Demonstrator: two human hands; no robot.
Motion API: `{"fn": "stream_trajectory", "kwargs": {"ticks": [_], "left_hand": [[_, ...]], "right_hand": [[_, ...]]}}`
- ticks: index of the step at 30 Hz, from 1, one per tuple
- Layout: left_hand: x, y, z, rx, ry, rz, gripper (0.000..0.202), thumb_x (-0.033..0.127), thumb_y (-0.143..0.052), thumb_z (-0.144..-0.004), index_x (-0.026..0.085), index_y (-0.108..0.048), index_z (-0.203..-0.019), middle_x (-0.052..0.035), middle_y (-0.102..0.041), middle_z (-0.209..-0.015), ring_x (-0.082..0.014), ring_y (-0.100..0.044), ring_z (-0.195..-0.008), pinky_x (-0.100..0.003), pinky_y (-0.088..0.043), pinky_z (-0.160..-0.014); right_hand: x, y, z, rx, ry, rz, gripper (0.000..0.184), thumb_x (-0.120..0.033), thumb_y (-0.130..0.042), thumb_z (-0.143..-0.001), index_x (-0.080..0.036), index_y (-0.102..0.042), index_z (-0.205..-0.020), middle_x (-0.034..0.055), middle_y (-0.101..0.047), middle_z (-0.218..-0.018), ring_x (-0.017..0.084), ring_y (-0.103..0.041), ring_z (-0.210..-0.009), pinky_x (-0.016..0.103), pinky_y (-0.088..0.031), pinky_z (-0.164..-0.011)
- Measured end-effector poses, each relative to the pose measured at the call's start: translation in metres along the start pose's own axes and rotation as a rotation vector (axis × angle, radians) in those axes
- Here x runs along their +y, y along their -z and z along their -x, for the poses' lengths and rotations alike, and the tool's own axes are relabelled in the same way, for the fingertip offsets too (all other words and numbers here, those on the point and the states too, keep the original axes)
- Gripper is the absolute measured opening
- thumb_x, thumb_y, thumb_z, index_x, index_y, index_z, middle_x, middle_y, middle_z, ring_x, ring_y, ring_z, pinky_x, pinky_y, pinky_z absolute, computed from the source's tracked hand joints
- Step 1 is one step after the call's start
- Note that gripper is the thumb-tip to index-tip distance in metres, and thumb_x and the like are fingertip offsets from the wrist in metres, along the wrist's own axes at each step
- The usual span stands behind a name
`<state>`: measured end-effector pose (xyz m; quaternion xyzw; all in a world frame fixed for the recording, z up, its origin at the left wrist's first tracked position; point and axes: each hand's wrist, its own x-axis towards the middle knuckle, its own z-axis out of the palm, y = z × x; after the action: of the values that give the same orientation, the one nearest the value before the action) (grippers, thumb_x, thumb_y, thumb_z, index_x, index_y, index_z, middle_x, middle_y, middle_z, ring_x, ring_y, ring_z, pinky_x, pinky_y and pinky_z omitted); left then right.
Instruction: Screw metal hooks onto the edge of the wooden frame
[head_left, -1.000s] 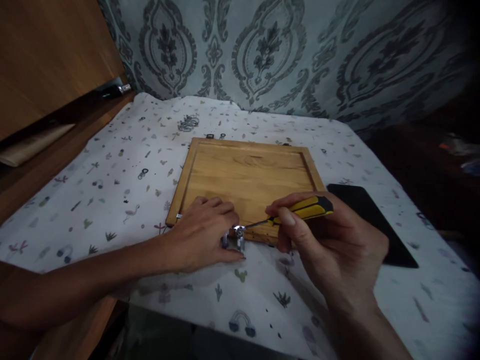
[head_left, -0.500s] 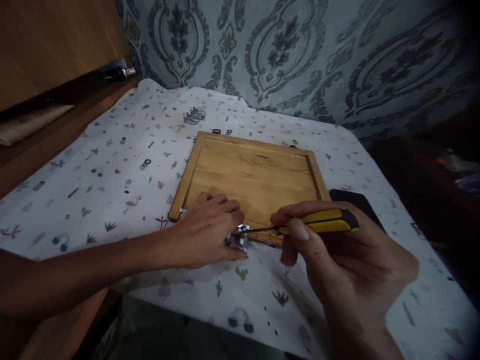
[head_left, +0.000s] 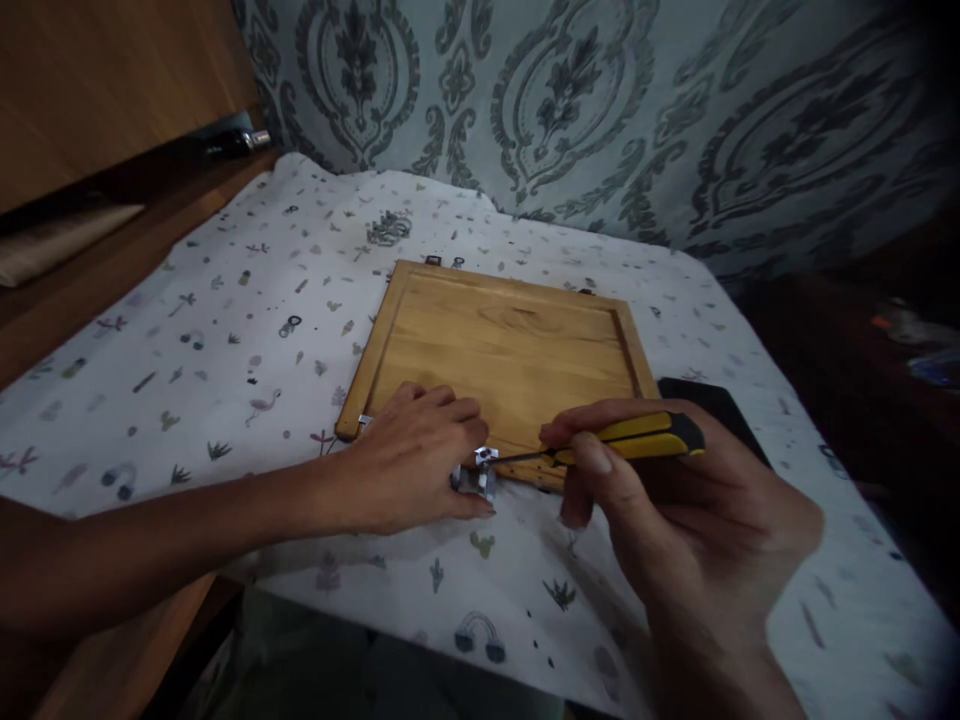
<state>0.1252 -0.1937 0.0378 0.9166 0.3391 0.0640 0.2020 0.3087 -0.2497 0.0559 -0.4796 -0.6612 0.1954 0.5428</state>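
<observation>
A framed wooden panel (head_left: 502, 350) lies flat on a patterned white cloth (head_left: 225, 350). At its near edge sits a small metal hinge (head_left: 480, 472). My left hand (head_left: 409, 462) rests over the panel's near edge with fingers closed around the hinge, holding it in place. My right hand (head_left: 675, 510) grips a yellow and black screwdriver (head_left: 637, 440), and its thin shaft points left with the tip touching the hinge.
A dark flat object (head_left: 712, 405) lies on the cloth just right of the panel, partly behind my right hand. Small metal fittings (head_left: 388, 230) lie near the far edge of the cloth. A wooden cabinet (head_left: 90, 130) stands on the left, patterned wallpaper behind.
Between the two earlier frames the view shifted slightly and my right hand drew the screwdriver a little to the right. Since then both hands have hardly moved.
</observation>
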Motion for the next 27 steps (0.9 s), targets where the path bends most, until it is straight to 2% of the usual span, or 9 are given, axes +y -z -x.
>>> {"fn": "stream_trajectory", "kwargs": {"ticks": [8,17,20,23,27], "left_hand": [[0.002,0.003,0.0,0.01,-0.004,0.016,0.033,0.046,-0.074,-0.08,0.017,-0.064,-0.09,-0.002,-0.064,-0.097,-0.0219,-0.055,-0.095,-0.036,-0.034,-0.08],[0.001,0.002,0.0,-0.022,0.002,0.032,0.033,0.047,-0.074,-0.08,0.017,-0.064,-0.091,-0.0024,-0.063,-0.098,-0.0231,-0.054,-0.097,-0.037,-0.034,-0.081],[0.001,0.001,-0.001,-0.018,-0.004,0.017,0.036,0.049,-0.074,-0.08,0.017,-0.064,-0.093,-0.003,-0.063,-0.098,-0.024,-0.055,-0.098,-0.038,-0.034,-0.082],[0.0,-0.001,-0.001,-0.015,-0.008,0.001,0.037,0.049,-0.073,-0.08,0.016,-0.064,-0.094,-0.0041,-0.063,-0.101,-0.0246,-0.055,-0.099,-0.038,-0.035,-0.083],[0.0,-0.001,-0.001,-0.016,-0.006,-0.002,0.037,0.049,-0.072,-0.081,0.016,-0.064,-0.095,-0.0046,-0.063,-0.101,-0.0248,-0.055,-0.099,-0.039,-0.035,-0.084]], "right_hand": [[-0.002,-0.003,-0.003,0.012,-0.033,-0.062,0.005,-0.025,-0.075,-0.084,-0.025,-0.07,-0.086,-0.001,-0.07,-0.078,0.009,-0.056,-0.04,0.022,-0.048,-0.032],[-0.001,0.0,-0.006,-0.017,-0.146,-0.111,0.019,-0.03,-0.082,-0.077,-0.025,-0.066,-0.086,0.0024,-0.074,-0.083,0.017,-0.07,-0.063,0.017,-0.043,-0.031],[0.0,0.004,-0.011,-0.123,-0.174,-0.141,0.027,-0.029,-0.082,-0.078,-0.026,-0.066,-0.099,0.0,-0.073,-0.082,0.013,-0.066,-0.054,0.017,-0.044,-0.031],[-0.001,0.01,-0.015,-0.261,-0.181,-0.218,0.03,-0.033,-0.076,-0.085,-0.028,-0.064,-0.113,-0.0013,-0.074,-0.085,0.008,-0.058,-0.041,0.02,-0.052,-0.036],[-0.005,0.016,-0.02,-0.363,-0.202,-0.247,0.027,-0.04,-0.063,-0.094,-0.027,-0.064,-0.118,0.003,-0.074,-0.091,0.012,-0.067,-0.052,0.027,-0.061,-0.052]]}}
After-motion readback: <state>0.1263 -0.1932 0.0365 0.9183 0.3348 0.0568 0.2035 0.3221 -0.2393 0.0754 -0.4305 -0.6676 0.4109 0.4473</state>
